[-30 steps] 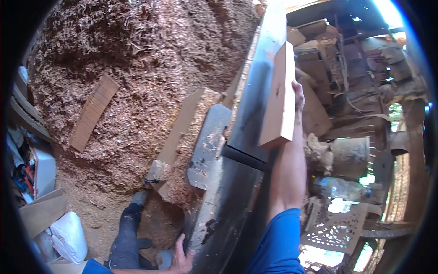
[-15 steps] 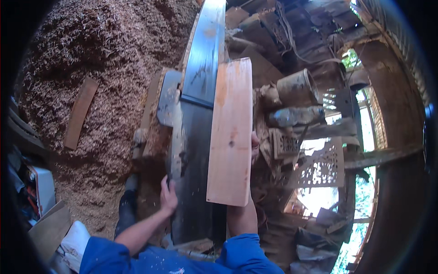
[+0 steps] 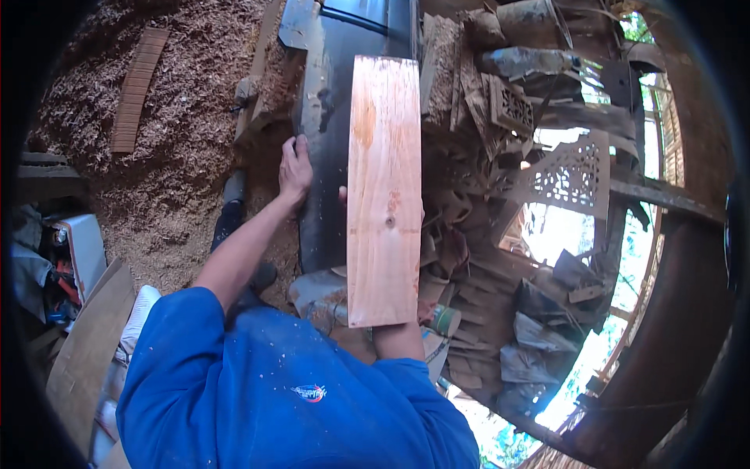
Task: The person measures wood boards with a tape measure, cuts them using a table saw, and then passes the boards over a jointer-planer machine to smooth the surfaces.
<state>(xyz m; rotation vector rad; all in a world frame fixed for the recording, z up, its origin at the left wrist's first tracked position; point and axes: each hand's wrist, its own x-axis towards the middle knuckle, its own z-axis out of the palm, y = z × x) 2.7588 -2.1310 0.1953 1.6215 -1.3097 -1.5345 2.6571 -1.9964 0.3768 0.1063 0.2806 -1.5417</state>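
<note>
A pale wooden board (image 3: 384, 258) with a dark knot is held up over the near end of a dark metal planer bed (image 3: 322, 227). My right hand (image 3: 343, 194) grips it from beneath. Only a fingertip at its left edge and a bit of finger at its right edge show; the board hides the rest. My left hand (image 3: 294, 168) rests at the left edge of the planer bed, its fingers loosely stretched out and holding nothing.
Wood shavings (image 3: 195, 148) are heaped on the left, with a ribbed brown strip (image 3: 139, 90) lying on them. A white box (image 3: 80, 250) and a thin sheet (image 3: 90, 352) stand at lower left. To the right are a bucket (image 3: 531, 23), a plastic bottle (image 3: 527, 61) and a fretwork panel (image 3: 574, 168).
The view has shifted back toward my body, so more of my blue shirt shows. My right hand has drawn the board nearer relative to the planer. My left hand stays by the bed's edge.
</note>
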